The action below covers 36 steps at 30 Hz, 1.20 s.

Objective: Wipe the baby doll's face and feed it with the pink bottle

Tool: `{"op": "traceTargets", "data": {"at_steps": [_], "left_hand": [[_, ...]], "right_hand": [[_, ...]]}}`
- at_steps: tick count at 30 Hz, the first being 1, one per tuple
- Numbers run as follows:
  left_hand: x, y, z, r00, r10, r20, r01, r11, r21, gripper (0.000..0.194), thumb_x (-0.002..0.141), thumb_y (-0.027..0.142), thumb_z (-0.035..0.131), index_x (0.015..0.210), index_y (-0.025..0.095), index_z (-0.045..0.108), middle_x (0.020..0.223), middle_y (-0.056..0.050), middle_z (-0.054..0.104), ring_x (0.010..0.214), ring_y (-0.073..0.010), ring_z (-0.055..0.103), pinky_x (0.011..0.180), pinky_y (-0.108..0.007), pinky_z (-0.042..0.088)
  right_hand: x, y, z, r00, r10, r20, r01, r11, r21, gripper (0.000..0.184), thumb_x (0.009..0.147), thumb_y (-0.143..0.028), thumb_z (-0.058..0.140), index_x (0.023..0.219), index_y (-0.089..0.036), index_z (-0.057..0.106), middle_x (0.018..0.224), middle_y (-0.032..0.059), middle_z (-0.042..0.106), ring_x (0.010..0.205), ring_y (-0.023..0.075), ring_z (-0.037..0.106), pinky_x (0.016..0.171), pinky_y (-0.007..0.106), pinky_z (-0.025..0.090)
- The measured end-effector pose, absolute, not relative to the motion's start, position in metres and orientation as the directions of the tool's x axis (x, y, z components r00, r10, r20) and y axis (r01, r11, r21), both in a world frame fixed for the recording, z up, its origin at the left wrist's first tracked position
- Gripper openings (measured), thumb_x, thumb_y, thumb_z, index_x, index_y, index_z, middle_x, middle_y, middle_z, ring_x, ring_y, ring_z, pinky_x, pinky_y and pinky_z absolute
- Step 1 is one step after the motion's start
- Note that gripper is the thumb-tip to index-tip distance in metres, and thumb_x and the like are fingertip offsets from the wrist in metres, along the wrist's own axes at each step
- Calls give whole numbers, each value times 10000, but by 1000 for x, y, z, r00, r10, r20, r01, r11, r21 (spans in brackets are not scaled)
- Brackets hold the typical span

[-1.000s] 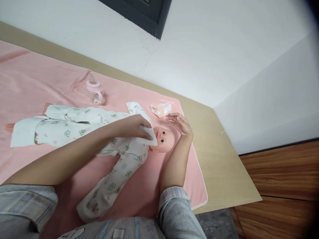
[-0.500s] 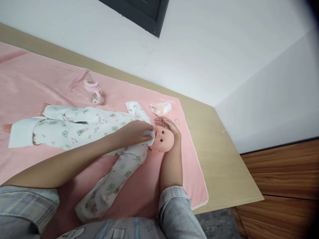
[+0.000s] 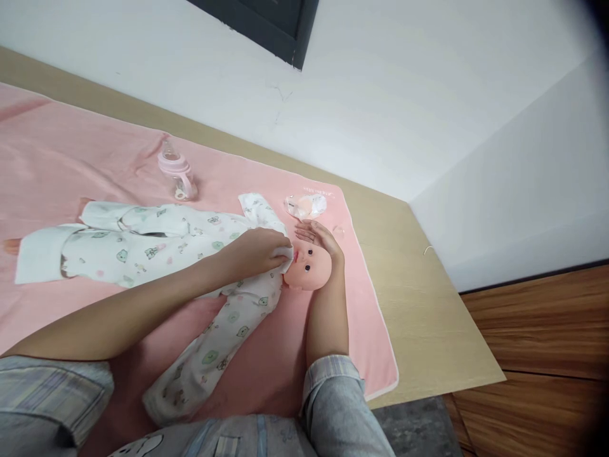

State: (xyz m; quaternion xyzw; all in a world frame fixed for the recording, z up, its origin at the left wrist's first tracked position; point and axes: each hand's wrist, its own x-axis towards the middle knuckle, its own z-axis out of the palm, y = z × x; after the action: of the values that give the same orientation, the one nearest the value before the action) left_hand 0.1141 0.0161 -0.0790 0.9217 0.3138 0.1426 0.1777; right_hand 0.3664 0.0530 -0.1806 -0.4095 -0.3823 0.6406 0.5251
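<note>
A baby doll (image 3: pixel 311 270) in a white printed outfit (image 3: pixel 157 244) lies on its back, its head toward the right. My left hand (image 3: pixel 264 251) reaches over the doll's chest, fingers pinched on a small white cloth (image 3: pixel 284 252) held at the chin, just below the red lips. Behind the far side of the head, my right hand (image 3: pixel 321 236) rests with its fingers stretched out, palm turned toward the head. The right forearm runs along the top of the head. Part of the doll's neck is hidden by my left hand and the cloth.
Under the doll is a pink blanket (image 3: pixel 366 343) on a wooden table (image 3: pixel 419 304). A pink-topped baby bottle (image 3: pixel 177 170) lies beyond the doll's body. Near my right fingers are a clear plastic packet (image 3: pixel 307 206) and a small transparent item (image 3: pixel 339 231). A white wall (image 3: pixel 371 95) stands behind.
My left hand and the white cloth have shifted very slightly, and the doll's lips show more plainly. The right hand stays by the head.
</note>
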Motion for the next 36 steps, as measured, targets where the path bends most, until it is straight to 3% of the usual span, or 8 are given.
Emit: {"op": "traceTargets", "data": {"at_steps": [6,15,22,29,36], "left_hand": [[115,19,-84,742,610,277,488,-775,401,164,809,138,540,649,173,524,685,-4,582,689,-186,541,643,-287,346],[116,22,-92,753,494,435,437,-869,232,173,864,125,559,699,158,599,727,-6,614,722,-188,550,655,-295,351],[117,25,-97,754,472,457,402,-882,247,131,849,107,609,821,182,713,829,-16,671,762,-196,572,709,-308,372],[118,27,-103,722,451,525,372,-892,255,230,816,40,553,871,185,723,864,-18,679,768,-193,579,728,-306,390],[117,22,-100,689,534,490,424,-845,325,321,803,39,457,944,174,711,925,-28,655,728,-169,586,595,-258,368]], "right_hand": [[368,54,-184,-110,988,-112,-356,-145,-923,279,838,-392,669,1048,-210,652,1152,62,698,1089,200,660,1082,405,478],[366,53,-184,-92,990,-107,-356,-134,-925,293,847,-389,663,1073,-203,636,1167,75,690,1098,204,663,1094,422,466],[366,54,-185,-105,990,-96,-361,-128,-924,299,841,-388,668,1080,-213,626,1168,66,691,1101,197,663,1098,416,460],[366,54,-183,-101,987,-126,-355,-154,-922,293,833,-382,669,1076,-225,623,1151,51,698,1094,195,665,1091,408,465],[365,53,-181,-108,986,-126,-331,-155,-931,329,830,-423,661,1094,-232,612,1202,52,680,1137,205,646,1092,422,462]]}}
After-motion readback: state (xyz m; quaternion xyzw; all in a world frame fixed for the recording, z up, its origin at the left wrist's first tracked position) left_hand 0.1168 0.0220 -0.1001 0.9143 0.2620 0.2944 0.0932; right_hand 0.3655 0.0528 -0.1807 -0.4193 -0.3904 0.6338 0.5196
